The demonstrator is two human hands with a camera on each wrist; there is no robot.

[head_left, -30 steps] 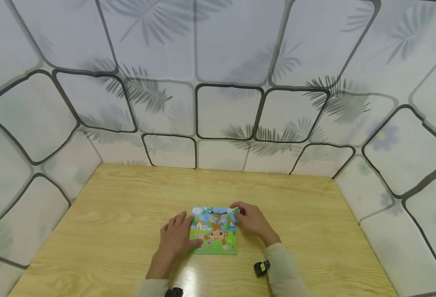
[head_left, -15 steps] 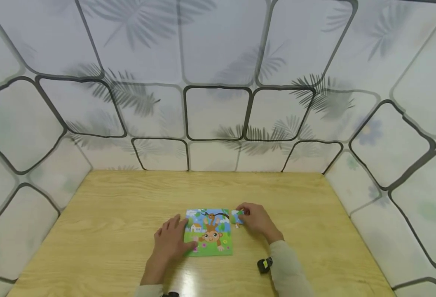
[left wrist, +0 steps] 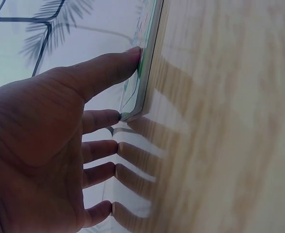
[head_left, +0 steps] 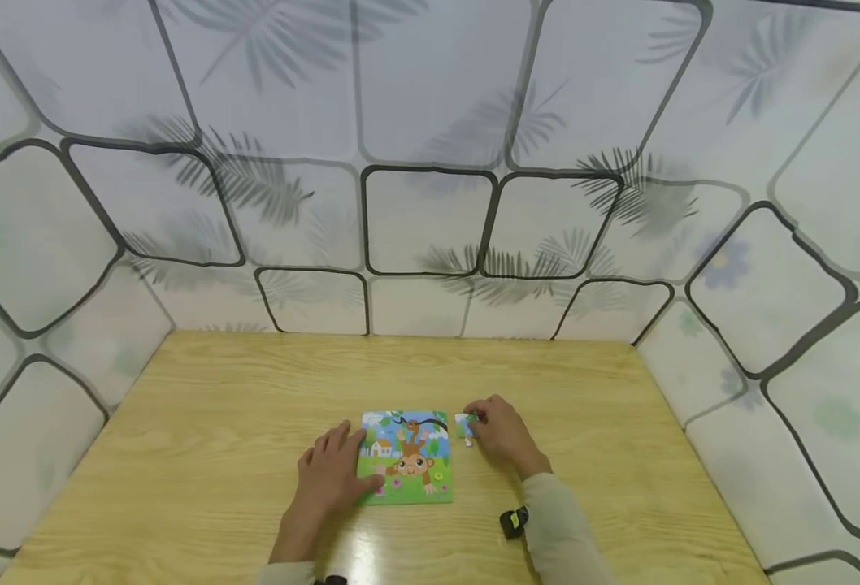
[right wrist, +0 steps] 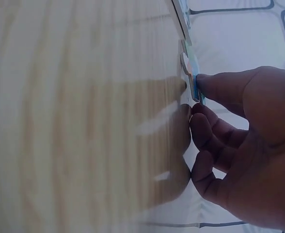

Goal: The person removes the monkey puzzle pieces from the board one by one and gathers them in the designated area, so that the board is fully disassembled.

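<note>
A square jigsaw puzzle (head_left: 414,475) with a monkey hanging from a branch lies on the wooden table. My left hand (head_left: 326,475) lies along its left side, thumb on the lower left of the picture and fingers spread at the edge; the left wrist view shows the thumb on the board (left wrist: 143,73) and the other fingertips down at the table. Just right of the board's upper right, my right hand (head_left: 505,432) pinches a small puzzle piece (head_left: 463,426) by thumb and fingers. In the right wrist view this piece (right wrist: 193,77) stands low over the table, partly hidden by the thumb.
The light wooden table (head_left: 254,390) reaches back to a pale wall (head_left: 437,223) printed with dark outlines and leaves. Similar side panels (head_left: 774,284) rise at left and right. Black wrist devices (head_left: 514,522) sit at both sleeves.
My right hand has drawn away to the right from the board's upper right corner, the puzzle piece between its fingers. My left hand stays on the board. The head view has shifted slightly.
</note>
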